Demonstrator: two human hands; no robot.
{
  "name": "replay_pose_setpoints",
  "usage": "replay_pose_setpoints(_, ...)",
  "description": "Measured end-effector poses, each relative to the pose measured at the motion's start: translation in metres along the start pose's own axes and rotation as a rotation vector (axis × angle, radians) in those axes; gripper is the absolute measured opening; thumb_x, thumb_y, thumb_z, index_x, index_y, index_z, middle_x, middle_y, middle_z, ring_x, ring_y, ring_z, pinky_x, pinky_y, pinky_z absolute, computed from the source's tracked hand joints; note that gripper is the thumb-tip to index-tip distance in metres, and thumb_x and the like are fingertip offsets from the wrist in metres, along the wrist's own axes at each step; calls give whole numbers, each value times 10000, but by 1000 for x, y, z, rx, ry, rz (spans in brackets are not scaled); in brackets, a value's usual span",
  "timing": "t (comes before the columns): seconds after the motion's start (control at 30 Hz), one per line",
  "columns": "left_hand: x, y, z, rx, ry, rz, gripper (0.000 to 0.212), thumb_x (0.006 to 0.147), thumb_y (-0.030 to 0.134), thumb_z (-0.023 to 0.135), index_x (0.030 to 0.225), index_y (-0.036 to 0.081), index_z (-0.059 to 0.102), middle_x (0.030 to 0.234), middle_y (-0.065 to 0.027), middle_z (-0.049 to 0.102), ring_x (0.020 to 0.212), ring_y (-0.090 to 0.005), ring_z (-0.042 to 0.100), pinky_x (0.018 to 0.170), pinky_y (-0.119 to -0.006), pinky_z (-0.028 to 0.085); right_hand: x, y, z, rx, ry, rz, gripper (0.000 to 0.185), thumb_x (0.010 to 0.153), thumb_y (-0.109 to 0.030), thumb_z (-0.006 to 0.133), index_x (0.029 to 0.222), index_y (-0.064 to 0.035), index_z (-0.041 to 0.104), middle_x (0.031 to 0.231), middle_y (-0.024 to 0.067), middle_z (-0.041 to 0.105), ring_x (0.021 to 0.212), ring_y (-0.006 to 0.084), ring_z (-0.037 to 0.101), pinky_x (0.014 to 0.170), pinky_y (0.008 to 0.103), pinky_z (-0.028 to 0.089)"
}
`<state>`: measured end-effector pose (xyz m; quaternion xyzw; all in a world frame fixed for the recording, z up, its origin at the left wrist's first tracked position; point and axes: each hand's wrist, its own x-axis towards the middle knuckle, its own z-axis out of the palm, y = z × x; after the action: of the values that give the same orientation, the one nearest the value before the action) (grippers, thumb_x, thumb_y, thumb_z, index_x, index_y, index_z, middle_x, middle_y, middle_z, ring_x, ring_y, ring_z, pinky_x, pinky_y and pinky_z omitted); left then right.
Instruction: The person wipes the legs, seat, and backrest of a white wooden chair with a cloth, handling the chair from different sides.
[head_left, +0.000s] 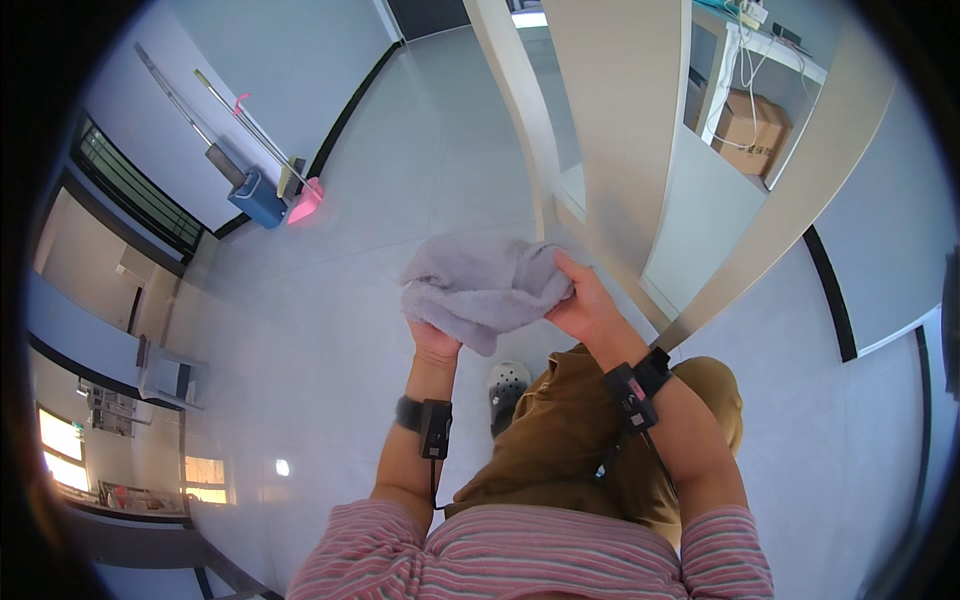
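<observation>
A soft grey cloth (487, 285), bunched and folded, is held up between my two hands above the tiled floor. My right hand (585, 300) grips its right edge, with the thumb on top. At the lower left of the cloth is my left hand (435, 337); its fingers are hidden beneath the fabric, which rests on them. Both forearms carry black strapped devices with cables. Just right of the cloth stands a pale shelving unit with upright panels (622, 135).
A flat mop in a blue bucket (259, 199), a broom (291, 176) and a pink dustpan (307, 202) stand by the left wall. Behind the panels, a cardboard box (750, 131) sits under a white table with cables. A grey chair (169, 375) is at left.
</observation>
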<state>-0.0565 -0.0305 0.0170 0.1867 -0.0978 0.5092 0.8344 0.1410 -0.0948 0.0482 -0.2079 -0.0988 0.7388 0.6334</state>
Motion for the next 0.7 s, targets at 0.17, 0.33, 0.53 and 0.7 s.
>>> replay_pose_setpoints(0.17, -16, 20, -4, 485, 185, -92, 390, 870, 191, 385, 1235, 52, 402, 1182, -116, 490, 1050, -251, 485, 911, -368, 388, 0, -5, -2, 42, -25, -75, 381, 866, -192, 465, 1201, -21, 403, 1200, 114, 463, 1112, 254, 445, 943, 417, 358)
replay_pose_setpoints(0.33, -12, 14, 8, 946, 24, -292, 328, 859, 118, 428, 1154, -18, 470, 1117, -109, 538, 1031, -213, 510, 900, -330, 399, -7, -17, 13, 37, -101, -77, 357, 823, -122, 512, 1156, -21, 435, 1135, 113, 503, 1044, 265, 492, 906, 405, 403)
replay_pose_setpoints(0.53, -11, 19, 22, 505, 425, -111, 272, 780, -9, 456, 1024, -13, 577, 1058, -95, 569, 999, -175, 514, 831, -295, 422, -9, -27, 12, 76, -117, -72, 389, 803, -115, 510, 1171, -19, 430, 1129, 123, 511, 1044, 274, 498, 909, 421, 400)
replay_pose_setpoints(0.7, -4, 14, 23, 1768, -37, -509, 306, 784, 40, 454, 1059, 66, 586, 1115, -100, 547, 1071, -201, 491, 860, -289, 399, -11, -21, 9, 13, -124, -38, 361, 778, -101, 541, 1124, -31, 464, 1059, 104, 544, 973, 253, 533, 858, 395, 430)
